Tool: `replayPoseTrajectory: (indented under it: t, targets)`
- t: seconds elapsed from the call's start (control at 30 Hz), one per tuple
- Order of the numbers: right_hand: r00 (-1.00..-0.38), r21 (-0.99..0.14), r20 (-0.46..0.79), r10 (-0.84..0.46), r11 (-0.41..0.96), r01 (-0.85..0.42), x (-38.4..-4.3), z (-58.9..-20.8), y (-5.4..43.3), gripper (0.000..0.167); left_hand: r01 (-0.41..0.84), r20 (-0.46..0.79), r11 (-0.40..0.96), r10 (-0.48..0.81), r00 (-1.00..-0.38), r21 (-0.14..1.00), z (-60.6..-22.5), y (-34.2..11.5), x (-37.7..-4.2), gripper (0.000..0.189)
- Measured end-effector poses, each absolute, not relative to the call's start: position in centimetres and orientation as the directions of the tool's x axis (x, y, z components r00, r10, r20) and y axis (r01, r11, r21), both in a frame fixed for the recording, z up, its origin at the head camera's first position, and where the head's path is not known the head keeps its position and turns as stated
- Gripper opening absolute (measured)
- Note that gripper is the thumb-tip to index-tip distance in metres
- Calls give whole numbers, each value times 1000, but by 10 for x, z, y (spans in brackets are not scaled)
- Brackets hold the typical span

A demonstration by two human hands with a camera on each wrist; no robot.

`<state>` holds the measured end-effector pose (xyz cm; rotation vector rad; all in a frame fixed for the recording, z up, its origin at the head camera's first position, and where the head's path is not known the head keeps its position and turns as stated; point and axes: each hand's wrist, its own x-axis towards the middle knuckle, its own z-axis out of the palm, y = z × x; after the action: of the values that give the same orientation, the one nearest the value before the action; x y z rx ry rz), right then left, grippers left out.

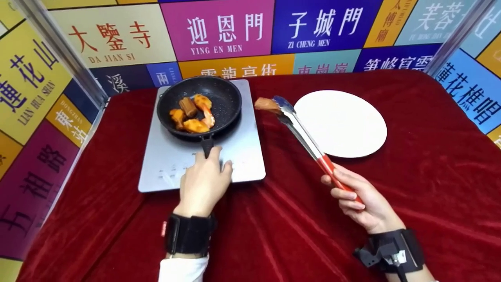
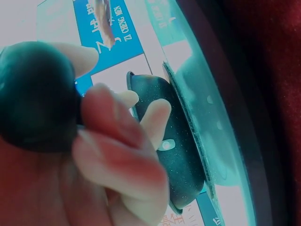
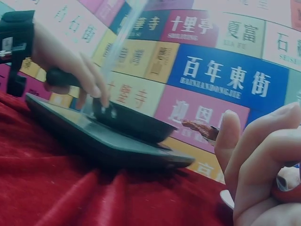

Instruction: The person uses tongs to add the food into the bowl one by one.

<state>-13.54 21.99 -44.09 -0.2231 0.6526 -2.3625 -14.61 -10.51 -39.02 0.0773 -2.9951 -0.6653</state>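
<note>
My left hand (image 1: pixel 205 178) grips the handle (image 1: pixel 208 147) of a black frying pan (image 1: pixel 225 103), and its fingers curl round that handle in the left wrist view. In the pan lie a shrimp (image 1: pixel 208 117), a ridged brown chunk (image 1: pixel 188 107) and yellow-orange pieces (image 1: pixel 195 126). My right hand (image 1: pixel 362 196) holds metal tongs (image 1: pixel 307 135) by their red handles. A brown piece of food (image 1: pixel 266 104), similar to the chunk in the pan, is pinched in the tongs' tips, between the pan and a white plate (image 1: pixel 344 125). In the right wrist view this food (image 3: pixel 201 129) shows beyond my fingers (image 3: pixel 230 136).
Under the pan stands a flat silver induction cooktop (image 1: pixel 246 164). A wrinkled dark red cloth (image 1: pixel 274 227) covers the table. Colourful printed panels (image 1: pixel 219 29) rise behind and at both sides, with metal posts (image 1: pixel 62 47) at the corners.
</note>
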Motion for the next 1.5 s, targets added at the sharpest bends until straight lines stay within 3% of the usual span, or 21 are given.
replayPoseTrajectory:
  t: [0.8,1.5]
  targets:
    - [-776,-606,-128,-618,-571,554,-144,-435,171,42,-55,27,905,-74,-997,421,-389,-108,-148,50]
    - [-837,-748,-183,-515,-480,459,-160,-423,141,45,-46,48,910,-72,-996,412,-389,-106,-147,48]
